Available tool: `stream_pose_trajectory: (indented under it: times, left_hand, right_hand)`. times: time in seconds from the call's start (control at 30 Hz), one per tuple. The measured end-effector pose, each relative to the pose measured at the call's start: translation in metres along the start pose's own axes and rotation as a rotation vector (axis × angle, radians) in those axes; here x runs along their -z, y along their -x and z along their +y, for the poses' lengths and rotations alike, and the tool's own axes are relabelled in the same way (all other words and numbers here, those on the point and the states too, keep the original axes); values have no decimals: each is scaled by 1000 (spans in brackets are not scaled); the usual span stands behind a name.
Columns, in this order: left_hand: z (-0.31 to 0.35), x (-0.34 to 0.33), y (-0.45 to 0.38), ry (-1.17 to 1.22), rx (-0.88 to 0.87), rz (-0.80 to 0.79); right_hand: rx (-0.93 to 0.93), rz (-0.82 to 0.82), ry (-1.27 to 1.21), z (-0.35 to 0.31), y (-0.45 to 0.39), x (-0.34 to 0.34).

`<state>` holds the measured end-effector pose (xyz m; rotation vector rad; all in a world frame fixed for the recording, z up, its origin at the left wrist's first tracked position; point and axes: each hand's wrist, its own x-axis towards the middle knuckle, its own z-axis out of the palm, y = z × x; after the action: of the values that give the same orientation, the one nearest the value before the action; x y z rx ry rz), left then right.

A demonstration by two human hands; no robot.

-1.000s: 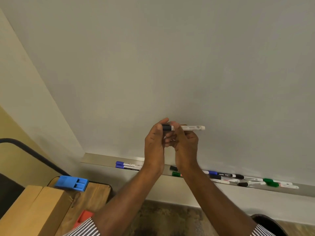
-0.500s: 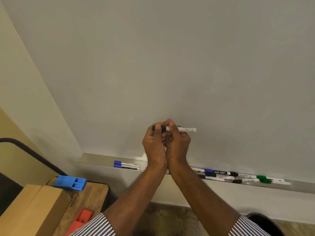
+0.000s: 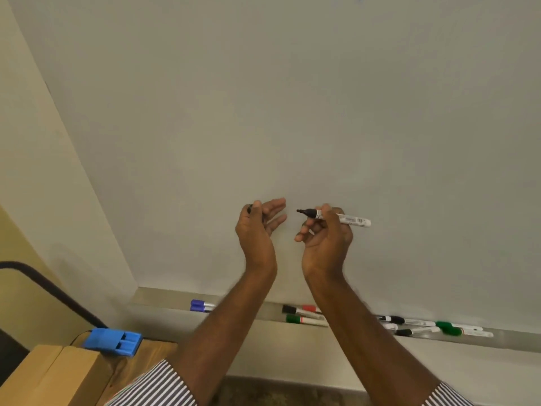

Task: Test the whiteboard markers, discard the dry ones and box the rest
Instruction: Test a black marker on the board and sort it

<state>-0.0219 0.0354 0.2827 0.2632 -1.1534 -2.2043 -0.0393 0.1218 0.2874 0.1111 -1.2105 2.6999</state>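
The marker sits just right of frame centre, uncapped, its black tip aimed left and clear of the board. The right hand pinches its barrel near the tip end, fingers curled round it, with the white tail jutting out to the right. Just left of it, apart, the left hand pinches the black cap between thumb and forefinger while its other fingers spread loosely; only a sliver of the cap shows.

The cap looks like the weakest point: held by so little, it could slip and drop toward the tray or floor at the lower frame. The bare tip is near the left palm and could ink it. A stroke made too lightly might read as dry and send a good marker to the bin.

Along the tray in the lower frame lie more markers: blue at lower centre-left, black, red and green between the forearms, further black and green ones at lower right. A low forearm could sweep these off. A blue block and a cardboard box sit at lower left.
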Motion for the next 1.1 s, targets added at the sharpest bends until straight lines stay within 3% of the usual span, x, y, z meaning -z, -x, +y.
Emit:
stream_pose_trajectory:
  times: [0.4,0.7,1.1]
  left_hand:
    - [96,-61,-50,-463,-820,-497]
    - [171,-126,-92,-688,-1416,-586]
    - [269,-214,-128,-1020,-1626,-589]
  right_hand:
    - [217,-157,-48,-108,-36,-70]
    - [400,-245,-106,-187,-59,-124]
    - [644,-298,-63,-299,-94,-195]
